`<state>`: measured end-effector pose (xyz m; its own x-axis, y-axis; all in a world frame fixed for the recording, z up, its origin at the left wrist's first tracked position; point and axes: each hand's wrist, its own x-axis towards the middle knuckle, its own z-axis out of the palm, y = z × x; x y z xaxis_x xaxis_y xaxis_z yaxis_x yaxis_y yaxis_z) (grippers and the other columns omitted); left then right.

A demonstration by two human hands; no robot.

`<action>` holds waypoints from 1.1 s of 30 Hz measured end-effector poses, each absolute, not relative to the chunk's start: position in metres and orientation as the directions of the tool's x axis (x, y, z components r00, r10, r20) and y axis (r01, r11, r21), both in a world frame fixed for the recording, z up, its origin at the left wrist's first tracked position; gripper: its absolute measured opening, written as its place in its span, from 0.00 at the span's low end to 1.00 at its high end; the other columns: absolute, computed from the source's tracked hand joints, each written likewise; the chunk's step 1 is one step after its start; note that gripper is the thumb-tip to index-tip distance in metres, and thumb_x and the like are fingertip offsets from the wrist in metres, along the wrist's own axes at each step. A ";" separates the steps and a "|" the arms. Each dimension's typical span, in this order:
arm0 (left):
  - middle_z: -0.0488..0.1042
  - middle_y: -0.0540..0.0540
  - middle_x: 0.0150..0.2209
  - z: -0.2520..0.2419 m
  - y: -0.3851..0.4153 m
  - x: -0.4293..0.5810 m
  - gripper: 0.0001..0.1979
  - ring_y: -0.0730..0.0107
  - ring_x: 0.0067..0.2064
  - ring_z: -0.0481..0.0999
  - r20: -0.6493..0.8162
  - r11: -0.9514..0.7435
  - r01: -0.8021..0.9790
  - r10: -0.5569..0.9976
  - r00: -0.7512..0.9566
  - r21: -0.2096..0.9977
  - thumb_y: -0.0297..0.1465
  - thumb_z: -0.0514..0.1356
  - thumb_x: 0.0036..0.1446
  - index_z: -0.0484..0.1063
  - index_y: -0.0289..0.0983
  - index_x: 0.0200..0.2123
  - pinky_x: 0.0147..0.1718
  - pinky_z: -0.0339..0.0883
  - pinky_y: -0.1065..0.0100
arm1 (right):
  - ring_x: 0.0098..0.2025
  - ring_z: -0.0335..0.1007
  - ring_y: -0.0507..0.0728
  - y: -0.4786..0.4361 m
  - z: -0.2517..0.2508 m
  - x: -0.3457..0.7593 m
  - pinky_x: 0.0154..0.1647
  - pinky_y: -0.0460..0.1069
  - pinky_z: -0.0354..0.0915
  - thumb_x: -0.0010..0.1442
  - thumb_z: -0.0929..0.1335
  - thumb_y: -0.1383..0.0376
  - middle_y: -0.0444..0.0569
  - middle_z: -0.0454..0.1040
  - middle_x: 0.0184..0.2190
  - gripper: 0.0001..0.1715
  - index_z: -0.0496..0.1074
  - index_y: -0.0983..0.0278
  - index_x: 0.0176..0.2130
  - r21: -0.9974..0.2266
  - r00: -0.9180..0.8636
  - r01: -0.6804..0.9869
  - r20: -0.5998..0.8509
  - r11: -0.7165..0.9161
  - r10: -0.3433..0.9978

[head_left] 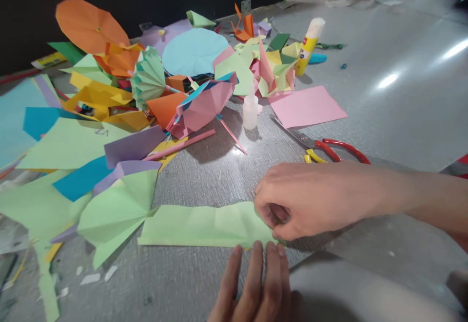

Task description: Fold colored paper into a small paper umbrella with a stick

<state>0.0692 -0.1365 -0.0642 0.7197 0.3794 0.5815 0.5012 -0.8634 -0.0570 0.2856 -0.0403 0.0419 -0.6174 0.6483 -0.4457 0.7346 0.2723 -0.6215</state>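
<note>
A light green paper strip (204,224) with creases across it lies flat on the grey table. My right hand (303,200) comes in from the right, its fingers curled and pinched at the strip's right end, which they partly hide. Below the strip's lower edge, my left hand (256,283) rests palm down with fingers stretched out, fingertips at that edge. A fan-folded green paper piece (117,210) meets the strip's left end. Beyond my right hand lie red-handled scissors (310,142), blades pointing away to the left.
Folded coloured paper is heaped at the left and back, with an orange paper disc (91,27) and a pink-and-blue paper umbrella (204,105). A small white bottle (250,112) and a yellow glue stick (309,49) stand upright near a pink sheet (310,106).
</note>
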 end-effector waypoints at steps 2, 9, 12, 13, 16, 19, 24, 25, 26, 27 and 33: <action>0.79 0.43 0.50 -0.064 -0.137 0.069 0.16 0.63 0.53 0.76 0.573 -0.862 0.505 0.391 0.721 -0.048 0.32 0.55 0.73 0.82 0.31 0.46 0.76 0.46 0.50 | 0.36 0.69 0.55 -0.039 0.043 0.285 0.33 0.50 0.58 0.56 0.74 0.69 0.40 0.74 0.28 0.10 0.69 0.61 0.27 -0.615 -0.616 0.743 -0.470 0.266 0.633; 0.80 0.44 0.48 -0.067 -0.140 0.069 0.17 0.62 0.51 0.76 0.580 -0.852 0.522 0.407 0.705 -0.037 0.34 0.55 0.73 0.83 0.31 0.46 0.76 0.47 0.51 | 0.38 0.70 0.56 -0.040 0.044 0.285 0.33 0.51 0.58 0.57 0.73 0.71 0.41 0.75 0.30 0.12 0.69 0.60 0.27 -0.600 -0.599 0.754 -0.463 0.267 0.654; 0.80 0.43 0.48 -0.066 -0.141 0.071 0.17 0.62 0.51 0.76 0.579 -0.845 0.535 0.427 0.695 -0.019 0.34 0.55 0.73 0.82 0.31 0.47 0.76 0.48 0.51 | 0.38 0.69 0.55 -0.042 0.044 0.286 0.34 0.50 0.58 0.57 0.73 0.70 0.40 0.74 0.30 0.11 0.69 0.60 0.28 -0.609 -0.607 0.746 -0.455 0.270 0.652; 0.80 0.43 0.48 -0.066 -0.140 0.071 0.17 0.62 0.51 0.76 0.573 -0.844 0.536 0.432 0.696 -0.014 0.34 0.55 0.73 0.82 0.31 0.47 0.76 0.47 0.52 | 0.38 0.69 0.55 -0.042 0.044 0.286 0.34 0.50 0.58 0.57 0.73 0.70 0.41 0.73 0.30 0.11 0.69 0.60 0.28 -0.611 -0.605 0.747 -0.458 0.264 0.652; 0.80 0.43 0.48 -0.065 -0.140 0.072 0.17 0.62 0.51 0.76 0.574 -0.845 0.534 0.428 0.698 -0.018 0.34 0.55 0.73 0.82 0.31 0.46 0.76 0.47 0.52 | 0.39 0.69 0.56 -0.042 0.046 0.286 0.34 0.51 0.59 0.57 0.74 0.70 0.41 0.74 0.31 0.12 0.69 0.60 0.28 -0.616 -0.601 0.747 -0.463 0.250 0.651; 0.79 0.42 0.49 -0.065 -0.138 0.072 0.17 0.62 0.52 0.76 0.573 -0.849 0.528 0.419 0.704 -0.028 0.34 0.56 0.73 0.82 0.30 0.47 0.76 0.47 0.51 | 0.39 0.69 0.55 -0.041 0.047 0.285 0.34 0.50 0.58 0.57 0.74 0.72 0.41 0.75 0.30 0.13 0.68 0.61 0.27 -0.609 -0.603 0.748 -0.460 0.262 0.652; 0.78 0.43 0.51 -0.067 -0.136 0.069 0.14 0.60 0.61 0.72 0.578 -0.864 0.498 0.370 0.727 -0.072 0.32 0.57 0.71 0.83 0.32 0.47 0.76 0.47 0.52 | 0.39 0.69 0.55 -0.040 0.044 0.285 0.34 0.50 0.58 0.57 0.74 0.69 0.41 0.75 0.31 0.09 0.71 0.61 0.28 -0.608 -0.608 0.749 -0.474 0.262 0.637; 0.77 0.43 0.52 -0.067 -0.136 0.068 0.14 0.59 0.62 0.70 0.574 -0.865 0.495 0.366 0.733 -0.080 0.31 0.57 0.71 0.83 0.33 0.48 0.76 0.47 0.52 | 0.40 0.70 0.55 -0.040 0.044 0.286 0.34 0.50 0.58 0.57 0.74 0.68 0.41 0.75 0.31 0.09 0.71 0.61 0.29 -0.606 -0.605 0.751 -0.470 0.264 0.643; 0.77 0.43 0.52 -0.066 -0.135 0.068 0.15 0.59 0.62 0.70 0.567 -0.866 0.492 0.363 0.740 -0.088 0.30 0.57 0.71 0.83 0.33 0.48 0.76 0.46 0.51 | 0.40 0.70 0.55 -0.040 0.043 0.286 0.34 0.49 0.58 0.58 0.73 0.68 0.41 0.76 0.32 0.09 0.71 0.60 0.29 -0.603 -0.601 0.753 -0.466 0.264 0.649; 0.77 0.43 0.52 -0.066 -0.135 0.068 0.15 0.59 0.61 0.71 0.556 -0.869 0.485 0.355 0.752 -0.100 0.29 0.56 0.71 0.82 0.32 0.49 0.76 0.46 0.51 | 0.40 0.70 0.55 -0.041 0.043 0.287 0.34 0.49 0.58 0.58 0.73 0.69 0.40 0.76 0.31 0.09 0.71 0.60 0.29 -0.603 -0.602 0.752 -0.464 0.266 0.650; 0.77 0.44 0.52 -0.062 -0.133 0.065 0.14 0.61 0.54 0.75 0.518 -0.880 0.455 0.329 0.790 -0.135 0.30 0.58 0.71 0.82 0.32 0.50 0.77 0.45 0.48 | 0.39 0.71 0.55 -0.041 0.042 0.287 0.34 0.49 0.59 0.58 0.73 0.69 0.40 0.76 0.31 0.08 0.71 0.60 0.29 -0.611 -0.619 0.739 -0.452 0.283 0.642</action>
